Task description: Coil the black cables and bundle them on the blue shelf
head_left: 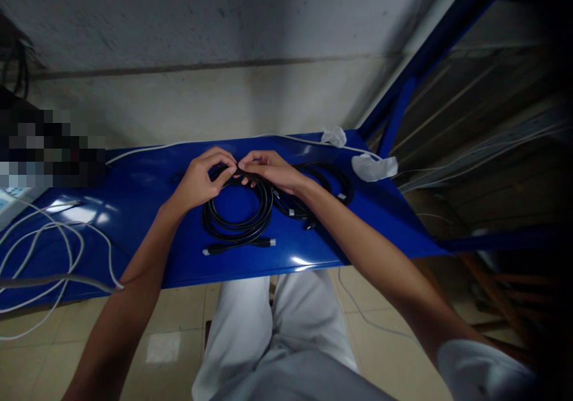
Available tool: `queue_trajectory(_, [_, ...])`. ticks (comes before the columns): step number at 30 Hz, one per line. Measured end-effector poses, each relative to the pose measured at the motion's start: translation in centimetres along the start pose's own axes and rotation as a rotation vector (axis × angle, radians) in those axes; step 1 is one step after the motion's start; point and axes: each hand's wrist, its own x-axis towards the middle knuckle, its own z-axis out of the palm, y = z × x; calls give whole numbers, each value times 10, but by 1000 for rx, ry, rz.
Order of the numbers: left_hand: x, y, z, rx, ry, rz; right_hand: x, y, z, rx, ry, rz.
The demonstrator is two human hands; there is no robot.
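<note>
Straight in on the black cable coil (266,210), lying in round loops on the blue desk (183,267), close to the front edge and between both forearms. Pinching at the far side of the ring with the fingers of the left hand (201,177), thumb to forefinger; pinching right beside, too, with the fingers of the right hand (271,168), lower fingertips showing just below. Impossible to make out the exact strand between the tips. Gripped at one spot from both sides, probably to keep the loops bunched; resting flat elsewhere, likely to spare the fingers the weight.

Note the two silver-tipped plugs (273,242) at the near side, lying outside the ring and pointing opposite ways, perhaps to avoid snagging in the loops. Over to the right, to more black cable (347,180), looped as well, partly hidden by the right forearm, perhaps placed there to leave elbow room in the middle.

Out across the glossy desk now: past crumpled white scraps (375,167) at the far right corner, along a thin white cord (165,147) at the back, over to tangled white cables (67,252) on the left. Up to a scuffed grey wall (201,19), pale lower down; across to a blue metal frame (398,111) on the right; down past pale trousers (246,311) to a tiled floor (376,353).
</note>
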Motion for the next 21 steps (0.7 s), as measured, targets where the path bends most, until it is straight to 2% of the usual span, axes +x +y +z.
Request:
queue_trajectory(8, [0, 1, -1, 95, 35, 31, -1, 0, -1, 38, -14, -1])
queue_trajectory(15, [-4, 10, -1, 268, -86, 30, -2, 0, -1, 87, 20, 51])
queue_trajectory(21, [-6, 12, 2, 273, -82, 64, -2, -1, -1, 97, 29, 53])
